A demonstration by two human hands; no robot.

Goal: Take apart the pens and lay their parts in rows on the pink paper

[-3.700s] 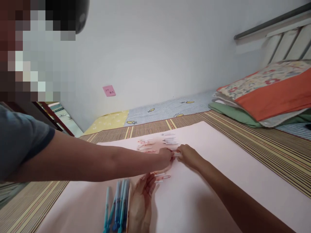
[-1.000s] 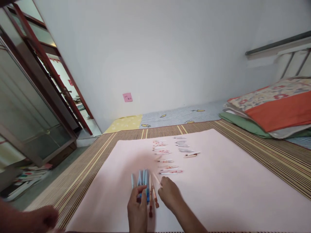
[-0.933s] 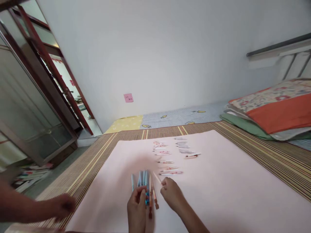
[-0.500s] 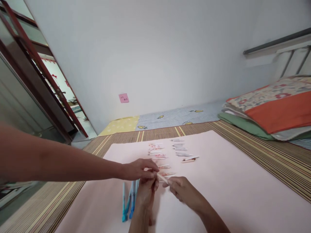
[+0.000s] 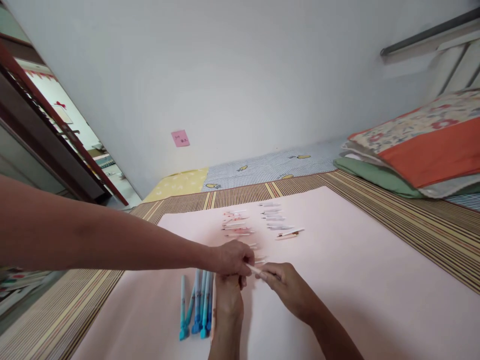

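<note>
My right hand (image 5: 287,287) pinches one end of a thin pale pen (image 5: 255,269). Another person's hand (image 5: 234,256), on an arm reaching in from the left edge, covers the pen's other end. Beneath that hand is my left hand (image 5: 229,295), its fingers curled and mostly hidden; what they hold cannot be made out. Several blue pens (image 5: 197,305) lie side by side left of my left wrist, on a pale pink sheet (image 5: 375,290). Beyond the hands, rows of slim pens with reddish parts (image 5: 238,231) and greyish pens (image 5: 275,218) lie on the sheet.
The sheet lies on a striped mat (image 5: 405,235). Folded bedding (image 5: 423,160) is stacked at the right, and a checked cloth (image 5: 258,167) runs along the wall (image 5: 240,80). A pink note (image 5: 180,138) is stuck there. A doorway opens at the far left.
The other person's hand has shifted right, covering more of my left hand and the pen. More of the blue pens show now. The whole view has tilted slightly.
</note>
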